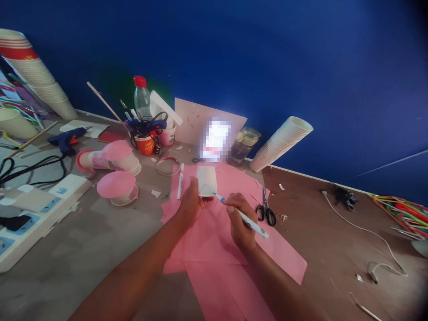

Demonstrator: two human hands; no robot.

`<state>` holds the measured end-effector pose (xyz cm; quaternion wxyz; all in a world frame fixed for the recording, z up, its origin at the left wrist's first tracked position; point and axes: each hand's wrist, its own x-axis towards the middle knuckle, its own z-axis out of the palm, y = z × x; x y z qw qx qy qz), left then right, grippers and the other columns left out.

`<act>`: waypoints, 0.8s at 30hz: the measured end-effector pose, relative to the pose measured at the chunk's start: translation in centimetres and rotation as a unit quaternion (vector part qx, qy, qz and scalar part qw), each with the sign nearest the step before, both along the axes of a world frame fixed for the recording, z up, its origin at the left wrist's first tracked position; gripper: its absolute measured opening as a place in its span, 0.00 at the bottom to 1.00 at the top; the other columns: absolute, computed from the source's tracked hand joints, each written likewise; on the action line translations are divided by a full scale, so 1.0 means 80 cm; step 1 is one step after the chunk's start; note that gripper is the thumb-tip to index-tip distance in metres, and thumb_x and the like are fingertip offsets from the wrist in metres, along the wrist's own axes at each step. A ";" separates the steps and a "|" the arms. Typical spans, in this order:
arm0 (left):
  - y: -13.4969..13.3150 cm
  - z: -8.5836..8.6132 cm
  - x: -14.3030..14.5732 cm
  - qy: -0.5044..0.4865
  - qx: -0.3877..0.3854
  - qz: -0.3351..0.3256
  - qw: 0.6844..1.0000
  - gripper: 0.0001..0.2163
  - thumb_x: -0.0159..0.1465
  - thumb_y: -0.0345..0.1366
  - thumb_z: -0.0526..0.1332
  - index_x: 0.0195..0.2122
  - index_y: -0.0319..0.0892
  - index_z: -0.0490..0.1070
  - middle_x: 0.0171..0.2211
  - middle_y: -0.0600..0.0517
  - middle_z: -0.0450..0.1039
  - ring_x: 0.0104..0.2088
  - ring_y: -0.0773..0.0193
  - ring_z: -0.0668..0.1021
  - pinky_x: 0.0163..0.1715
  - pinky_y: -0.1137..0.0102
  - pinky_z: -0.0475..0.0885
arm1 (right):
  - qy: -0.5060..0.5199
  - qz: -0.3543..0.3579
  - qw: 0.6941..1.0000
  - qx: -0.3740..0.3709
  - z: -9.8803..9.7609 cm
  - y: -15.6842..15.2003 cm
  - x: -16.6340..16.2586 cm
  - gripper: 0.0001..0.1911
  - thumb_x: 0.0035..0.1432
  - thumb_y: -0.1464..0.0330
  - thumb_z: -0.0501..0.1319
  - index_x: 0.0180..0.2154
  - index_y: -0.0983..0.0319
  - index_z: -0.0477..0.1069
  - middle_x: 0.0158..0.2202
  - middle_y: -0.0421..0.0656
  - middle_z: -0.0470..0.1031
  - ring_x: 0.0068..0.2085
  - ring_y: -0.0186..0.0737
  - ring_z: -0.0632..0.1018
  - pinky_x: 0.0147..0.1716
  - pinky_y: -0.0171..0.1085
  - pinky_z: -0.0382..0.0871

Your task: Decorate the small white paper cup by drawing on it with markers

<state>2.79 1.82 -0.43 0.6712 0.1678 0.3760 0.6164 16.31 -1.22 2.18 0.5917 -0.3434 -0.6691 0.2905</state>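
Note:
My left hand (192,203) grips a white paper cup (207,178) near its lower end, above sheets of pink paper (214,236). Closed round a white marker with a blue tip (252,223), my right hand (242,220) brings the tip up to the cup's edge; whether it touches is hard to tell. Another white marker (181,180) lies on the pink paper left of the cup. Scissors with black handles (266,211) rest just right of my right hand.
Beyond the cup glows a blurred bright screen (216,139), with a leaning stack of paper cups (281,142) to its right. At left are pink-topped cup pieces (117,187), a blue glue gun (68,139) and a power strip (43,209). A white cable (357,227) trails at right.

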 end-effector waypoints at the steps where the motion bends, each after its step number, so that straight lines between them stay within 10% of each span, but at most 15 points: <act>1: 0.000 0.000 0.000 -0.002 0.004 -0.001 1.000 0.26 0.62 0.59 0.55 0.42 0.38 0.73 0.35 0.47 0.77 0.36 0.62 0.77 0.38 0.68 0.73 | -0.010 0.015 1.000 0.004 0.002 -0.001 -0.001 0.09 0.61 0.71 0.56 0.38 0.58 0.74 0.29 0.41 0.71 0.31 0.38 0.71 0.32 0.40 0.67; 24: -0.003 0.004 0.006 0.002 0.032 0.014 0.999 0.23 0.62 0.55 0.57 0.46 0.40 0.72 0.40 0.45 0.78 0.46 0.53 0.78 0.43 0.64 0.73 | -0.127 -0.010 0.986 0.108 0.002 -0.005 -0.011 0.13 0.60 0.73 0.56 0.46 0.58 0.73 0.37 0.48 0.78 0.39 0.45 0.78 0.39 0.47 0.75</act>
